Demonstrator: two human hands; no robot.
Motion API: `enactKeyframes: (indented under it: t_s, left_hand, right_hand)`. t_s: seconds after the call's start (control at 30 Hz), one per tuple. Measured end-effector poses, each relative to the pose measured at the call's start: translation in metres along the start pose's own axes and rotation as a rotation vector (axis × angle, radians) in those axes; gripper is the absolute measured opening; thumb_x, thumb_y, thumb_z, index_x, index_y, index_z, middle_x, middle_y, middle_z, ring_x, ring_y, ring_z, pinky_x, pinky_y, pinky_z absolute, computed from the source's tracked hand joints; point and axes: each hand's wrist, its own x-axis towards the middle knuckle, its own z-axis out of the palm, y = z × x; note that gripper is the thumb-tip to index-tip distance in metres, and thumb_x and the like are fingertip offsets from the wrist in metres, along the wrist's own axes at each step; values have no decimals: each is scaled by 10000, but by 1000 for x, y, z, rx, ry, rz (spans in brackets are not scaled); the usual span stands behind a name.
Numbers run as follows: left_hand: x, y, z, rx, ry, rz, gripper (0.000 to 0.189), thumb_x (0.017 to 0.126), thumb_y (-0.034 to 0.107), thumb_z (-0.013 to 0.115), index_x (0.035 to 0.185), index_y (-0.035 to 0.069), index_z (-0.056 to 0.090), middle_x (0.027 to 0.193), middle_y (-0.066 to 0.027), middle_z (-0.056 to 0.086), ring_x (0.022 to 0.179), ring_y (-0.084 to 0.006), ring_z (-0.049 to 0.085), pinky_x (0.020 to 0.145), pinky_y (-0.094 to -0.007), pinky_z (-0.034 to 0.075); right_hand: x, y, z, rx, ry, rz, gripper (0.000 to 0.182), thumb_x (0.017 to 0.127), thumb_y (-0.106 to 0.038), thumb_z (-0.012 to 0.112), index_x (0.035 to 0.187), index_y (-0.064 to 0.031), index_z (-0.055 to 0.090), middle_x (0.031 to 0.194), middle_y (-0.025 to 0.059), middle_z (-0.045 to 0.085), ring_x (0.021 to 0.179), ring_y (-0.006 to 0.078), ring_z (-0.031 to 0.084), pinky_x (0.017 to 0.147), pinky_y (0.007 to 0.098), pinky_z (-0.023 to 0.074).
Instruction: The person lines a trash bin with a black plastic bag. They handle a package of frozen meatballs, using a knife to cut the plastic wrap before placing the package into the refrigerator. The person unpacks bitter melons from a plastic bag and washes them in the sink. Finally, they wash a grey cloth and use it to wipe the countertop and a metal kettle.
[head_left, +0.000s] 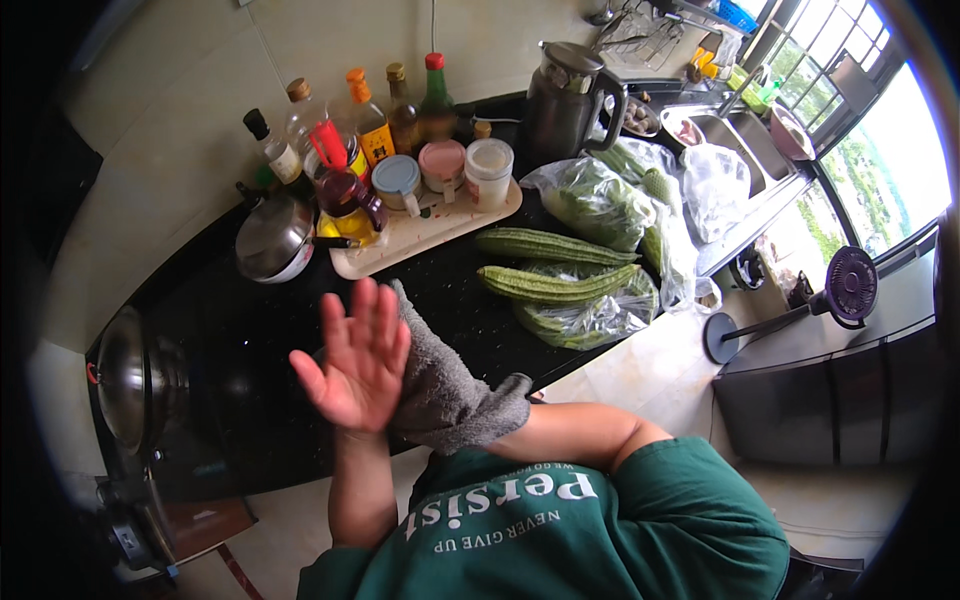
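My left hand (360, 364) is raised above the black countertop (277, 420), palm towards the camera and fingers spread, with nothing in it. Just to its right a grey towel (450, 401) covers the end of my right arm, from the wrist on. The right hand is hidden by this cloth, so its fingers and grip do not show. Left fingers and towel overlap in the view; whether they touch is unclear. Beyond the towel, to the right, two ridged green gourds (559, 283) lie by plastic bags of green vegetables (592, 202).
A tray (352, 262) with lidded jars and a purple-topped oil jug (349, 202) stands ahead, bottles behind it. A metal-lidded bowl (276, 238) is left of it, and a wok (124, 382) far left. A dark kettle (562, 105), sink (750, 142) and fan (851, 285) are right.
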Motion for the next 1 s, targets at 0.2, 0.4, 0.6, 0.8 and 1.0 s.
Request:
enactKeyframes:
  t_s: [0.2,0.4,0.6,0.8,1.0]
  left_hand:
    - [-88,-26,-49,-176,335,-127,535,960,381,378,1406,105,276,1461,-110,260,1321,-247,304,1086,-438,245]
    - [-70,-4,-4,1053,899,59,458,925,287,471,1293,19,418,1262,-129,498,1174,-242,469,1007,-372,353]
    - [-62,47,11,1473,916,119,399,882,208,551,1230,25,483,1189,-138,543,1117,-250,499,959,-352,393]
    - [-65,4,-45,2381,822,-406,332,834,143,621,1139,23,569,1134,-163,585,1049,-292,555,897,-342,426]
    - [-35,-112,-36,2147,942,-392,288,805,88,628,1080,8,599,1010,-154,631,915,-267,608,805,-336,469]
  right_hand:
    - [1,-25,-8,428,3,168,533,925,-350,391,1367,-65,306,1374,138,392,1265,250,392,1073,329,277]
    - [18,-34,-23,-1071,-639,-498,454,826,-247,590,1249,-109,500,1354,141,414,1287,302,361,1082,472,251]
    - [78,-128,-160,-1219,54,-488,482,677,-27,682,1139,-69,551,1207,149,517,1164,342,466,969,445,385]
    - [138,-212,-374,-1499,731,-401,633,765,-237,684,1267,4,384,1211,241,471,1123,401,432,952,447,355]
    - [188,-223,-474,-915,286,87,366,760,-278,747,934,8,598,731,1,610,654,83,535,618,261,464]
